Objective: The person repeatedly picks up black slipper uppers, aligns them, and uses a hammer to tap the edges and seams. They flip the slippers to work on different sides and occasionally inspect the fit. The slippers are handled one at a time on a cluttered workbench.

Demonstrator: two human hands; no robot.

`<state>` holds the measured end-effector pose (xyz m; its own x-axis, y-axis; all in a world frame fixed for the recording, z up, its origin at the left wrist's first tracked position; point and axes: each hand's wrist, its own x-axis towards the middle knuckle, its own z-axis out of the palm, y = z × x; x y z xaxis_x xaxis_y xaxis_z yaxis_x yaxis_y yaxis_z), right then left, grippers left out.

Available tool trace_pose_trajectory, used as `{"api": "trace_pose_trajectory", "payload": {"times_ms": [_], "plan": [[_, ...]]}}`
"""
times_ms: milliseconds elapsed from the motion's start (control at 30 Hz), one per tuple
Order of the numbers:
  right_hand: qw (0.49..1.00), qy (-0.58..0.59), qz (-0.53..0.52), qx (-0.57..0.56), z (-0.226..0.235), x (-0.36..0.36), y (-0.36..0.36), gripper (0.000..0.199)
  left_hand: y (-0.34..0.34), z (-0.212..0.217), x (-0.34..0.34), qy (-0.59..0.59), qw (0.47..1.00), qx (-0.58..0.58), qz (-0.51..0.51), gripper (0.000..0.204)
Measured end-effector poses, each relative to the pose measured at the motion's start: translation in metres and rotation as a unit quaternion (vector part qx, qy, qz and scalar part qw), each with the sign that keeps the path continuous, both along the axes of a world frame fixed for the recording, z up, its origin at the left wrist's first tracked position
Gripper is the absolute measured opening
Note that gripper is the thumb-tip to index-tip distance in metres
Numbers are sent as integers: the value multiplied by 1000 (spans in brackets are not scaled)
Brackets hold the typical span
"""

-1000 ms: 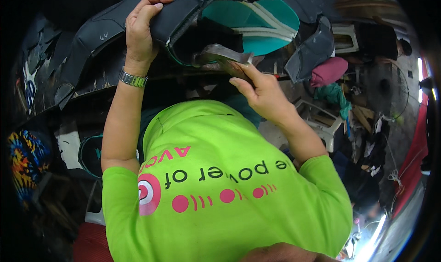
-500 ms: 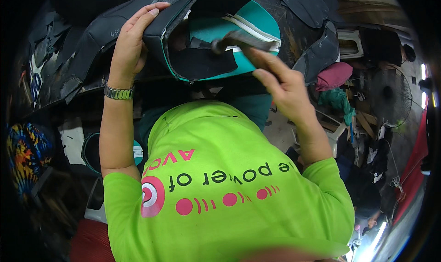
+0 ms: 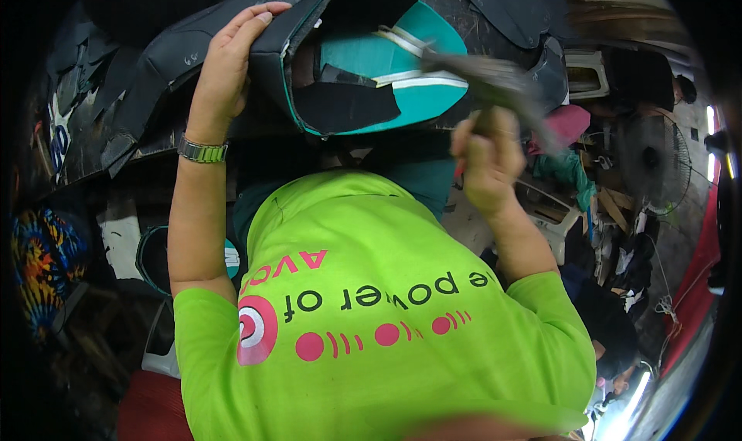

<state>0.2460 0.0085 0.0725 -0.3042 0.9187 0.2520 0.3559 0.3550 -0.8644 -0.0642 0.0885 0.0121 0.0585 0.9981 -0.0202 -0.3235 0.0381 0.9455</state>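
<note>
A black bag-like piece (image 3: 340, 105) with a teal lining lies on the dark work table, its wide mouth facing me. Pale strips run across the lining inside. My left hand (image 3: 230, 62), with a metal-banded watch on the wrist, grips the left wall of the piece, fingers over its upper edge. To the right of the mouth, my right hand (image 3: 492, 159) is closed round the handle of a hammer (image 3: 487, 74). The hammer's head is raised and smeared by motion, apart from the lining.
Other black shaped pieces (image 3: 174, 51) lie on the table at left and upper right. Blue-handled scissors (image 3: 59, 147) rest near the left edge. At right stand a fan (image 3: 653, 159), a pink cushion-like bundle (image 3: 568, 124) and a green cloth or bag (image 3: 568, 174).
My right hand has lifted the hammer away from inside the piece, up and to the right. My left hand stays on the wall, and the piece has barely shifted.
</note>
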Motion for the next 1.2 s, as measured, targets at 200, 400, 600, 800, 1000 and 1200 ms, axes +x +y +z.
{"api": "trace_pose_trajectory", "payload": {"times_ms": [200,400,600,800,1000,1200], "plan": [[996,-82,-16,-41,13,2,9,44,12,-2,-4,67,997,4,-33,26],[968,-239,72,27,-12,-15,36,45,21,-1,-2,117,992,7,-38,29],[972,-223,77,15,-17,-9,55,42,34,10,-5,240,970,34,-11,45],[931,-352,55,-75,8,-52,58,42,59,29,-19,343,936,-39,-77,62],[963,-253,89,20,17,-35,54,42,76,46,1,405,901,-139,-69,70],[968,-247,43,-1,12,-32,36,40,98,55,13,496,852,-122,-113,75]]}}
